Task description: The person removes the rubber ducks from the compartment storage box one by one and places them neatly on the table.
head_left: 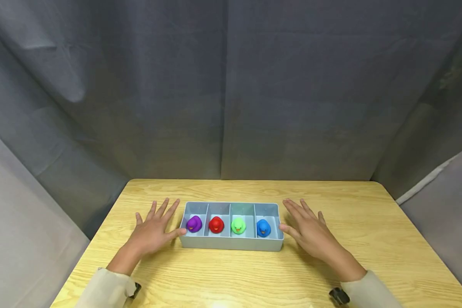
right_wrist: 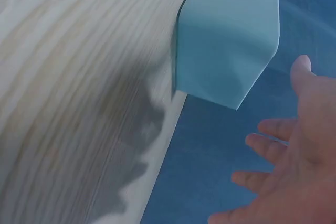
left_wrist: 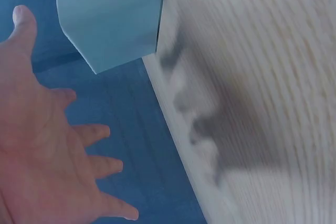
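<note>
A grey-blue box [head_left: 231, 244] with a row of compartments stands on the table. Its compartments hold, from left to right, a purple rubber duck [head_left: 194, 224], a red rubber duck [head_left: 216, 225], a green rubber duck [head_left: 238, 226] and a blue rubber duck [head_left: 263, 228]. My left hand [head_left: 152, 233] is spread beside the box's left end, fingers straight. Beside the right end, my right hand [head_left: 312, 231] is spread too. In both wrist views the palms hold nothing, and a gap shows between each hand and the box.
The wooden table [head_left: 231, 278] has rounded far corners. Behind it hangs a dark grey curtain [head_left: 231, 94]. Pale panels stand at the left [head_left: 27, 226] and right [head_left: 446, 214]. Shadows of the hands fall on the tabletop.
</note>
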Motion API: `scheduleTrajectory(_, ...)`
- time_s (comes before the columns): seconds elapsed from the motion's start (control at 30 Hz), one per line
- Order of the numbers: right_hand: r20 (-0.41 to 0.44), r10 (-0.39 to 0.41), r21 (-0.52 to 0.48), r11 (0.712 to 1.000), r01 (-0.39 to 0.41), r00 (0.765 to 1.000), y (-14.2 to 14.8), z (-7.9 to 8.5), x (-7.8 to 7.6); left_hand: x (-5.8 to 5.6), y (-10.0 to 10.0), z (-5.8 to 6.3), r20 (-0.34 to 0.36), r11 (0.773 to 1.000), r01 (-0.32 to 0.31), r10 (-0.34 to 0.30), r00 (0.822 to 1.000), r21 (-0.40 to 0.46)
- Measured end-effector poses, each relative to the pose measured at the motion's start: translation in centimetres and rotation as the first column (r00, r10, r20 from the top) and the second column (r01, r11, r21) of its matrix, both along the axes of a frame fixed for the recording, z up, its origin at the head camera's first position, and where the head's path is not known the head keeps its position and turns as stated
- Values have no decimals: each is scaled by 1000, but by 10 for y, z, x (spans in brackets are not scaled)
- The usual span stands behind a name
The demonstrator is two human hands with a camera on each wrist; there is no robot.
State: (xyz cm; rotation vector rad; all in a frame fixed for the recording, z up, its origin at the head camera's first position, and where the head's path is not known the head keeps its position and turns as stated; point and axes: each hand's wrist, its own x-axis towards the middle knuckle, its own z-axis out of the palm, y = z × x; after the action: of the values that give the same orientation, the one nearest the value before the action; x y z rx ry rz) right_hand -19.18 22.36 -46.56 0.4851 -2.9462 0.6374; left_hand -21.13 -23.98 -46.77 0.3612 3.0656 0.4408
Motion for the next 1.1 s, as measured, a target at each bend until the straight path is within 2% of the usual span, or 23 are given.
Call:
scheduleTrajectory(0.2, 7, 18, -13, 1000, -18, 1000, -12, -1, -3, -3, 2, -2, -5, 1000, 18, -18, 1000, 4)
scheduleTrajectory(0.4, 15, 40, -21, 999, -40, 999, -18, -1, -2, -4, 6, -2, 23, 999, 25, -26, 999, 30)
scheduleTrajectory(0.67, 53, 134, -112, 986, -128, 990, -23, -7, -4, -6, 13, -9, 64, 997, 41, -46, 997, 67)
scheduleTrajectory(1.0, 134, 150, -159, 979, -128, 980, -31, -8, -13, -8, 22, -13, 113, 995, 51, -60, 992, 80)
scheduleTrajectory(1.1, 128, 150, -152, 980, -130, 980, -33, -8, -16, -9, 23, -14, 123, 993, 59, -72, 990, 101)
